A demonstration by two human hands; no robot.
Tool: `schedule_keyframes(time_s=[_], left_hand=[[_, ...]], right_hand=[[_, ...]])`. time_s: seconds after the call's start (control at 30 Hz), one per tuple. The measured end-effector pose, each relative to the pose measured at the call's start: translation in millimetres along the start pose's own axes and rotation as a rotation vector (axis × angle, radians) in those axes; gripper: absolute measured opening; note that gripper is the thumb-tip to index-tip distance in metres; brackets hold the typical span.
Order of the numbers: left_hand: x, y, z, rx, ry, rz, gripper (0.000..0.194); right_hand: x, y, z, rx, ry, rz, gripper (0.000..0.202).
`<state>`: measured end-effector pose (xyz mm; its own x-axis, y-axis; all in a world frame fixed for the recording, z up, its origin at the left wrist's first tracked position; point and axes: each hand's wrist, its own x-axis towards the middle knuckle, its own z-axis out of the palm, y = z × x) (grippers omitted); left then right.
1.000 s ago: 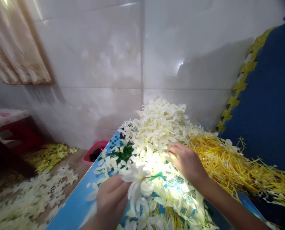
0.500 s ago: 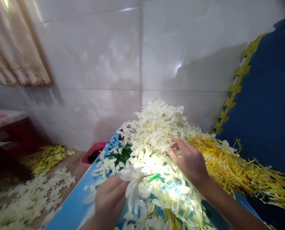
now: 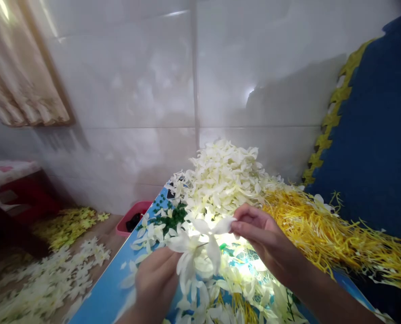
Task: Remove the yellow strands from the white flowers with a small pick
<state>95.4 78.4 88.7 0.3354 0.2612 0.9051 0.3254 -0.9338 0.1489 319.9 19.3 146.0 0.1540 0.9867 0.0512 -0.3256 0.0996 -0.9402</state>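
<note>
Closed near the front of the table, my left hand (image 3: 156,281) grips a white artificial flower (image 3: 183,249), its petals spread toward the right. A thin stem runs from the flower's middle, and a bright green tip (image 3: 223,246) shows beyond it. Between thumb and fingertips, my right hand (image 3: 268,238) pinches the edge of a separate white petal piece (image 3: 209,234). This piece overlaps the flower and the stem; whether the stem passes through it I cannot tell. Behind both hands rises a large heap of white petal pieces (image 3: 223,173).
Yellow strands (image 3: 318,231) lie in a thick bundle at the right, and small green pieces (image 3: 173,218) at the left of the blue table (image 3: 109,279). A pink basin (image 3: 122,228) stands beside it. White flowers (image 3: 61,274) cover the floor. A blue foam mat (image 3: 382,121) leans at right.
My right hand has come from the heap toward the flower, now with a white petal piece between its fingers. My left hand and its flower have stayed nearly in place.
</note>
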Motion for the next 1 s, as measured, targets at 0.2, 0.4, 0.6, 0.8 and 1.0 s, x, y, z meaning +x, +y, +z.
schedule_keyframes(time_s=[0.2, 0.4, 0.6, 0.8, 1.0], left_hand=[[-4, -3, -4.4, 0.032, 0.014, -0.031, 0.022], [-1, -2, -2.9, 0.026, 0.004, -0.067, 0.023], [-2, -2, -3.2, 0.039, 0.043, -0.063, 0.021], [-2, -3, -4.4, 0.05, 0.063, -0.039, 0.021], [-3, -3, -4.5, 0.077, 0.053, -0.057, 0.022]], right_hand=[[-4, 16, 9, -0.058, -0.023, 0.08, 0.017], [-8, 14, 12, 0.178, 0.011, 0.121, 0.021], [-8, 16, 12, 0.219, 0.012, 0.076, 0.02], [-7, 22, 15, 0.127, 0.046, 0.071, 0.021], [-8, 28, 16, 0.055, 0.044, 0.057, 0.02]])
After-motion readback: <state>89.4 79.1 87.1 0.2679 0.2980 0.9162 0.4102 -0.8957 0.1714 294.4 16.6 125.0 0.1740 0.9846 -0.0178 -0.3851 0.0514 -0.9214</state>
